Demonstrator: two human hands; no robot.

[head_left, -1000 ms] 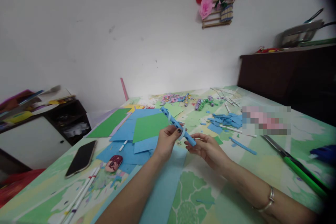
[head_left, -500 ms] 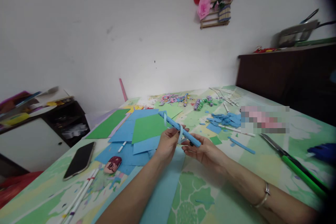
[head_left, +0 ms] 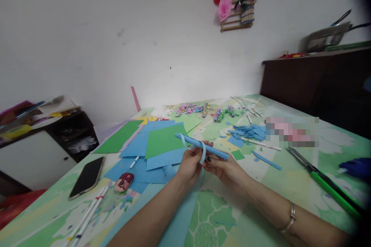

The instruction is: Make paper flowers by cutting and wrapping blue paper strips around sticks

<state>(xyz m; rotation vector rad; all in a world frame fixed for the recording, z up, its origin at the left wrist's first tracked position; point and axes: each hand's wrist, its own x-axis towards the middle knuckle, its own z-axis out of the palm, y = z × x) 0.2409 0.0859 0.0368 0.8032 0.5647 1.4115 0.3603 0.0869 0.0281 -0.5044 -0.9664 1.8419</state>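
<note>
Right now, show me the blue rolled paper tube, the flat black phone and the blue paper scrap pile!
Blue rolled paper tube [head_left: 212, 150], head view: its side.
Flat black phone [head_left: 87, 177], head view: its screen.
Blue paper scrap pile [head_left: 251, 132], head view: its middle.

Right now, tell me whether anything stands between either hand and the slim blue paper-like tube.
Nothing visible does: the left hand and right hand both touch the slim blue paper-like tube. A narrow pale-blue strip curls over it near the left hand.
</note>
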